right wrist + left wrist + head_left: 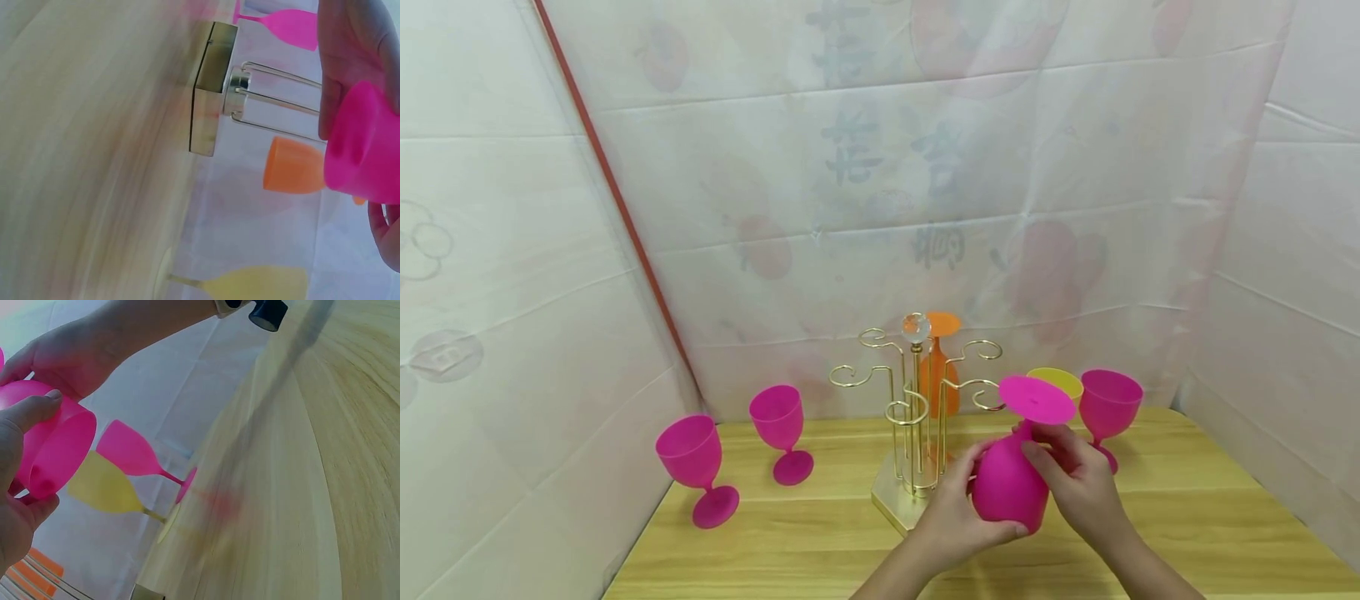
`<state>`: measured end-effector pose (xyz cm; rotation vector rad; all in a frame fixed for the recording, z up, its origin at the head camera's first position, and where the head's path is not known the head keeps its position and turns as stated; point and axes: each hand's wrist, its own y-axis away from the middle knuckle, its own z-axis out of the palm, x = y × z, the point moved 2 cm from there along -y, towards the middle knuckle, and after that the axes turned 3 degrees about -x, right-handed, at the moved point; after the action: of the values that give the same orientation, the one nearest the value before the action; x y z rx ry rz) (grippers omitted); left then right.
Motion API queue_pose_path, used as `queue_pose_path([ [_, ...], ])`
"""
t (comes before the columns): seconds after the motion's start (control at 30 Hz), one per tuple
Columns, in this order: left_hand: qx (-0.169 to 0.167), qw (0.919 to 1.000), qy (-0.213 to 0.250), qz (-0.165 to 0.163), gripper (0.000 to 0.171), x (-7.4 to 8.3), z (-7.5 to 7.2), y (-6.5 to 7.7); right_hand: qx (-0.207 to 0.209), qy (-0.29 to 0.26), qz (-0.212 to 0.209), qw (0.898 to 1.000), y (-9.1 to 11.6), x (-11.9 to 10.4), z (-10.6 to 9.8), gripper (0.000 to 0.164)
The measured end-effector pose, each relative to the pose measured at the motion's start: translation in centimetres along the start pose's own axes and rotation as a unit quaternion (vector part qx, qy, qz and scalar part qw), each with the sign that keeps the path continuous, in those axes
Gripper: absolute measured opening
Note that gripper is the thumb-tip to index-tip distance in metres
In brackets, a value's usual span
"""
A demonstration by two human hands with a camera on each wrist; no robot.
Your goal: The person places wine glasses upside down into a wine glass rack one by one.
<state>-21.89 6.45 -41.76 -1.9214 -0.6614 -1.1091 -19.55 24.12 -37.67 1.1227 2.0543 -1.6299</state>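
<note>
A pink plastic goblet (1009,487) is held upside down in the air by both hands, its round foot at the top. My left hand (951,517) grips the bowl, thumb near the rim and fingers round the far side. With thumb and fingers, my right hand (1075,479) pinches it by the stem, just under the foot. Close to the left hand stands a gold wire rack (892,504) with curled arms and a clear ball on top. An orange goblet (942,387) hangs upside down at the rack's far side; the right wrist view shows its bowl (290,165) above the table.
Behind the right hand, a yellow goblet (1057,381) and another pink goblet (1108,406) stand upright. Two more upright pink goblets, one nearer (691,452) and one farther back (778,418), are at the left of the wooden table (805,550). Pale printed sheets (760,183) enclose the back and sides.
</note>
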Motion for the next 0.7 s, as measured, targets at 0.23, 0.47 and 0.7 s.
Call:
queue_pose_path([
  [0.23,0.014,0.9998,-0.005,-0.016,0.087,0.2,0.7,-1.1,0.048,0.002,0.050,0.998,-0.6,0.0,-0.4,0.022],
  [0.47,0.034,0.9984,-0.033,-0.030,0.089,-0.1,0.9,-2.8,0.066,-0.091,0.131,0.985,-1.9,1.0,-0.7,0.026],
  [0.7,0.053,0.9979,-0.006,-0.035,0.085,-0.5,0.9,-4.5,0.073,-0.099,0.166,0.979,-3.7,2.4,-0.7,0.035],
])
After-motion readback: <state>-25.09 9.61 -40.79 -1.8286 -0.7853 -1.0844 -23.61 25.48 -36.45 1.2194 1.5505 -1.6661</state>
